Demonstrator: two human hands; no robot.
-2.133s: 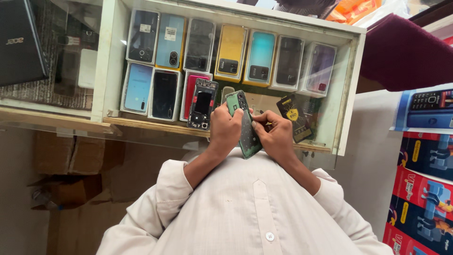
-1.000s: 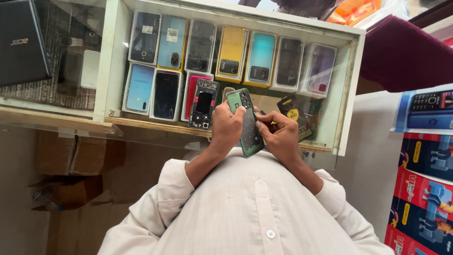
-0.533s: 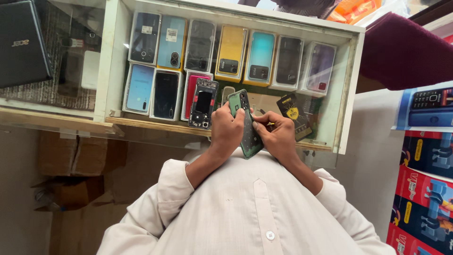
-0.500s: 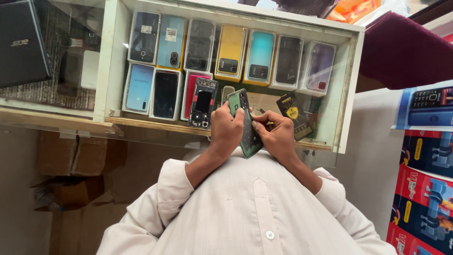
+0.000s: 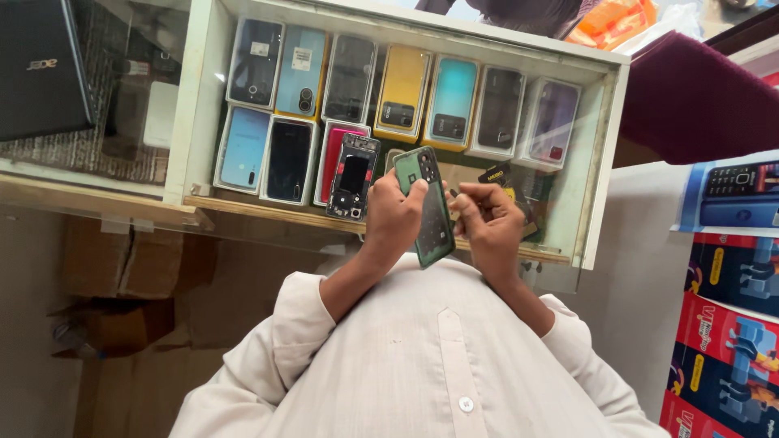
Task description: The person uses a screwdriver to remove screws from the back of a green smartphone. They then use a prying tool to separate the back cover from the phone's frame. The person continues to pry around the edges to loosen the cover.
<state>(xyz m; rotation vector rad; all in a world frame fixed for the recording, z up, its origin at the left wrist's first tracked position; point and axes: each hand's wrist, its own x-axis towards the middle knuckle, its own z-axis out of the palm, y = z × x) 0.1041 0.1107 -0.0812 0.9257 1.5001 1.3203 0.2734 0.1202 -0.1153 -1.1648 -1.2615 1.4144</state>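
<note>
Green phone back (image 5: 430,212) in left hand (image 5: 395,217)

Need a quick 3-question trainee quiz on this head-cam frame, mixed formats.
1. True or false: the left hand holds the green phone back cover upright on its edge.
2. Multiple choice: the opened phone frame with the black middle lies
A. left of the left hand, on the wooden shelf edge
B. in the right hand
C. on the closed laptop
3. Fill in: the yellow phone box stands in the ____ row of the white display case.

Key: 1 true; 2 A; 3 upper.
</note>
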